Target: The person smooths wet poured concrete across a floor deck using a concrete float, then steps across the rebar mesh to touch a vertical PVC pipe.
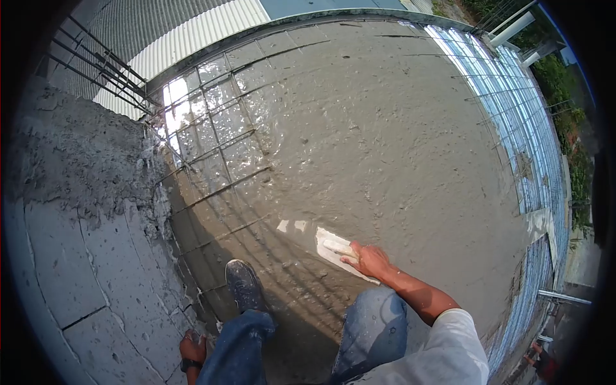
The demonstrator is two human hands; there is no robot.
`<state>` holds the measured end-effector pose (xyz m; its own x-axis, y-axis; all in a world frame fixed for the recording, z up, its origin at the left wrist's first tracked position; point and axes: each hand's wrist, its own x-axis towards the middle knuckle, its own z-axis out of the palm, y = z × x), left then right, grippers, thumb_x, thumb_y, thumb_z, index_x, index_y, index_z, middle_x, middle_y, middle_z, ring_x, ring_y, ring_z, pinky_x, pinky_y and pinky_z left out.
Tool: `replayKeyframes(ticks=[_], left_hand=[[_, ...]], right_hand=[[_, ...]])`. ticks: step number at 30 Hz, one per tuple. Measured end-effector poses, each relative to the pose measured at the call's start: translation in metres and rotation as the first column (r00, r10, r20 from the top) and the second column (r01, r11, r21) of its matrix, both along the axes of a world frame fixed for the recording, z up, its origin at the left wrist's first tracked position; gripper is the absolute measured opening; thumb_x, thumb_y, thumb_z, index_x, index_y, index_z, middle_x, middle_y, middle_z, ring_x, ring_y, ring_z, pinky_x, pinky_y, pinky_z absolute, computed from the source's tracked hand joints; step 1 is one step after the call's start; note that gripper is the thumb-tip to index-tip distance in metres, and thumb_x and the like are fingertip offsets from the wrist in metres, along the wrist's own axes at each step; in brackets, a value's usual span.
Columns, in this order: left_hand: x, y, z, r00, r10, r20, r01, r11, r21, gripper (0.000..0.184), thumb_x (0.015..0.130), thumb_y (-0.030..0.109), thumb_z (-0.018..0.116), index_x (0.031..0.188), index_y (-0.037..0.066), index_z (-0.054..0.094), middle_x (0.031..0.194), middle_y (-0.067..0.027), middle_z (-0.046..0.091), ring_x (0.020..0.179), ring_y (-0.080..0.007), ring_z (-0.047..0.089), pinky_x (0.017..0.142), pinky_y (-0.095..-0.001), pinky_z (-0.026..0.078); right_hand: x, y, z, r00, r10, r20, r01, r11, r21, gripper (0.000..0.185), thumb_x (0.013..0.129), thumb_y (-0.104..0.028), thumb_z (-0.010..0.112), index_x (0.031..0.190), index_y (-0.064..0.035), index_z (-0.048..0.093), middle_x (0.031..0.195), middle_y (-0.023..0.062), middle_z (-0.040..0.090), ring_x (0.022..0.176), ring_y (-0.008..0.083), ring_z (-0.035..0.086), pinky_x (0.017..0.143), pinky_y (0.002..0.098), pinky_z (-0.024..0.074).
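My right hand (371,260) is closed around the handle of a pale, flat plastering float (333,247). The float lies against the wet grey concrete (385,147), in front of my bent knee. At the lower left, my left hand (192,346), with a dark band on its wrist, rests by the edge of the block wall (96,269). Its fingers look loosely spread and hold nothing that I can see. A cement-spattered shoe (245,285) stands on the slab between the wall and the float.
Steel mesh (218,135) sticks out of watery concrete at the left. Upright rebar (102,67) rises at the upper left. Shiny ribbed metal decking (507,109) runs along the right side. A corrugated roof (192,38) lies beyond the slab's far edge. Another person's hand (534,353) shows at lower right.
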<state>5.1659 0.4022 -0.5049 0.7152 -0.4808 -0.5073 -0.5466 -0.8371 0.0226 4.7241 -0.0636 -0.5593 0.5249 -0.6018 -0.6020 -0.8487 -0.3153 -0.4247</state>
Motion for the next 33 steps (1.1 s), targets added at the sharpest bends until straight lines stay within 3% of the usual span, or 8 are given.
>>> replayKeyframes(ticks=[6,10,17,21,23,28,30,33], left_hand=[[0.012,0.025,-0.02,0.996,-0.091,-0.027,0.09,0.996,-0.026,0.041,0.084,0.031,0.073,0.115,0.005,0.065,0.088,-0.0213,0.071,0.08,-0.0394,0.07,0.071,-0.0483,0.055],[0.002,0.008,-0.058,0.991,-0.128,-0.048,0.122,0.985,-0.121,0.036,0.088,0.033,0.07,0.115,0.009,0.066,0.088,-0.0193,0.071,0.078,-0.0371,0.069,0.07,-0.0478,0.055],[-0.056,-0.097,-0.064,0.985,-0.14,-0.102,0.14,0.99,-0.014,0.039,0.086,0.032,0.071,0.115,0.006,0.066,0.093,-0.0191,0.072,0.084,-0.0363,0.07,0.075,-0.0462,0.055],[-0.052,-0.111,-0.054,0.983,-0.151,-0.108,0.156,0.987,0.039,0.041,0.085,0.032,0.072,0.115,0.005,0.066,0.095,-0.0191,0.072,0.087,-0.0358,0.071,0.077,-0.0452,0.056],[-0.038,-0.107,-0.044,0.984,-0.14,-0.11,0.149,0.986,0.074,0.042,0.085,0.031,0.073,0.115,0.004,0.066,0.097,-0.019,0.072,0.089,-0.0356,0.071,0.079,-0.0448,0.056],[0.022,-0.033,-0.001,0.985,-0.106,-0.138,0.126,0.981,0.148,0.044,0.083,0.031,0.074,0.115,0.002,0.066,0.1,-0.0189,0.073,0.093,-0.035,0.072,0.082,-0.0436,0.056],[0.029,-0.015,0.01,0.985,-0.113,-0.133,0.131,0.983,0.13,0.045,0.083,0.031,0.074,0.115,0.001,0.066,0.101,-0.0189,0.073,0.095,-0.0348,0.072,0.084,-0.0432,0.056],[-0.015,-0.082,0.05,0.988,-0.141,0.068,0.137,0.988,0.065,0.042,0.083,0.032,0.073,0.115,0.005,0.068,0.104,-0.0172,0.072,0.096,-0.0357,0.069,0.085,-0.0442,0.055]], right_hand=[[-0.061,0.036,-0.014,0.978,0.189,0.086,-0.173,0.97,-0.173,0.03,0.09,-0.028,0.063,0.11,-0.0095,0.052,0.09,0.0182,0.068,0.075,0.0418,0.068,0.061,0.0539,0.0493],[-0.113,0.029,-0.017,0.987,-0.148,0.058,0.159,0.881,-0.445,0.031,0.086,-0.012,0.059,0.116,-0.01,0.052,0.099,0.0153,0.066,0.083,0.0372,0.069,0.066,0.0495,0.0527],[-0.255,-0.013,-0.036,0.83,-0.554,-0.065,0.379,0.646,-0.663,0.039,0.084,-0.021,0.068,0.118,-0.0111,0.052,0.1,0.0129,0.066,0.086,0.0351,0.069,0.068,0.0479,0.054],[-0.352,-0.008,-0.023,0.566,-0.817,-0.111,0.547,0.473,-0.691,0.033,0.088,-0.018,0.064,0.117,-0.0087,0.051,0.097,0.0181,0.069,0.089,0.0398,0.069,0.074,0.0509,0.0532],[-0.391,0.019,-0.014,0.368,-0.924,-0.103,0.665,0.339,-0.666,0.04,0.093,-0.037,0.064,0.117,-0.0061,0.055,0.097,0.0218,0.07,0.088,0.0446,0.067,0.075,0.0539,0.0515],[-0.479,0.138,-0.067,-0.065,-0.971,0.229,0.723,-0.204,-0.66,0.057,0.093,-0.047,0.064,0.112,0.007,0.062,0.1,0.0255,0.07,0.094,0.0415,0.068,0.084,0.0485,0.0516],[-0.477,0.168,-0.065,-0.4,-0.831,0.387,0.9,-0.435,-0.005,0.062,0.094,-0.049,0.064,0.114,0.0089,0.066,0.103,0.0152,0.07,0.086,0.0263,0.068,0.076,0.0401,0.0553],[-0.44,0.156,-0.073,-0.449,-0.821,0.353,0.891,-0.443,0.101,0.065,0.093,-0.054,0.064,0.124,0.0033,0.063,0.102,0.0102,0.069,0.081,0.0221,0.066,0.069,0.0368,0.0539]])
